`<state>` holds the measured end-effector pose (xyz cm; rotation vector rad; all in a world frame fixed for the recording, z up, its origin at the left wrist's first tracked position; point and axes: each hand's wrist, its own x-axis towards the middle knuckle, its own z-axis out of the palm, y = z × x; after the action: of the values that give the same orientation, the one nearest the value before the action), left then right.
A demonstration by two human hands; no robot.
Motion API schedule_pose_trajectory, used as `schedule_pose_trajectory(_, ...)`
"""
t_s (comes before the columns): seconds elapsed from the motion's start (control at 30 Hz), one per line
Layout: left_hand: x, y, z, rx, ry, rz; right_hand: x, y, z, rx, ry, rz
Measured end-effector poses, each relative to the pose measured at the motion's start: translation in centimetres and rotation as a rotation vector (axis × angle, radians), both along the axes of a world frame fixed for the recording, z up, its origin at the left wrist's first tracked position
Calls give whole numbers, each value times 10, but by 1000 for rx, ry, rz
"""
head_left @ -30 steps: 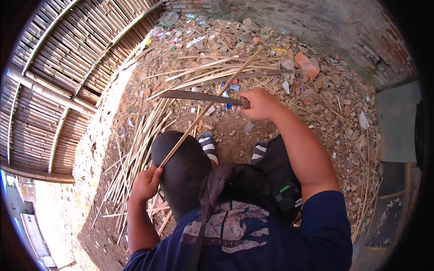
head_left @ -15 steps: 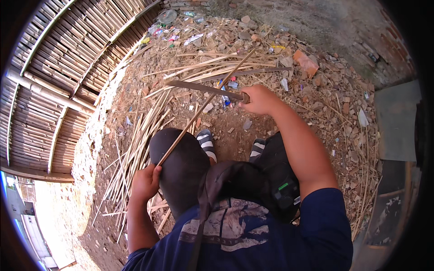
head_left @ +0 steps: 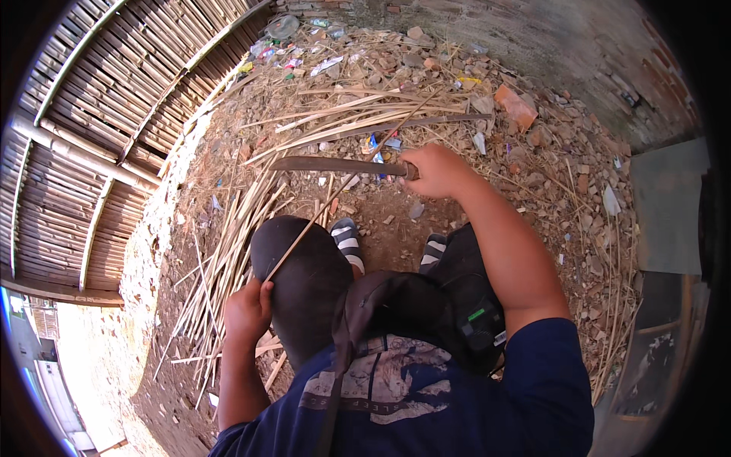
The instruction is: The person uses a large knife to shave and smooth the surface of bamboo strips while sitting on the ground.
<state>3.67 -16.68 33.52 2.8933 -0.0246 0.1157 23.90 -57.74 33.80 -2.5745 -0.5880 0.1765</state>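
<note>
My left hand (head_left: 247, 311) is closed around the near end of a long thin bamboo strip (head_left: 311, 225). The strip slants up and away to the right, over my dark-clothed left knee (head_left: 298, 259). In my right hand (head_left: 438, 171) is the handle of a machete (head_left: 327, 164), its long brown blade pointing left. The blade lies across the strip about midway along it; whether the two touch I cannot tell. Beneath my left arm, a loose bundle of pale split bamboo strips (head_left: 228, 263) rests on the ground.
More bamboo strips (head_left: 343, 114) lie ahead on rubble strewn with litter. A slatted bamboo wall (head_left: 99, 145) stands at left, a brick wall (head_left: 548, 53) at the far right. An orange brick piece (head_left: 516, 107) sits by the rubble. My striped sandals (head_left: 347, 242) are below.
The machete's blade has come down toward me and tilted, so its broad side shows more. The strip's far end has shifted slightly right; my left hand has barely moved.
</note>
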Motion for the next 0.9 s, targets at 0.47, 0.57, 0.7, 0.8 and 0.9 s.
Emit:
schedule_pose_trajectory(0.47, -2, -3, -8, -5, -80, -12, 1, -7, -2, 38, 28, 24)
schedule_pose_trajectory(0.57, 0, -5, -4, -17, -84, -20, 15, -28, -17, 151, -4, -141)
schedule_pose_trajectory(0.7, 1, -7, 5, -50, -11, -7, 27, -41, -32, 223, -73, -333)
schedule_pose_trajectory(0.8, 0, 0, 1, -70, -23, -32, 17, -32, -19, 178, 13, -224)
schedule_pose_trajectory(0.9, 4, 1, -5, -110, -42, -61, 2, -12, -3, 69, 26, -66)
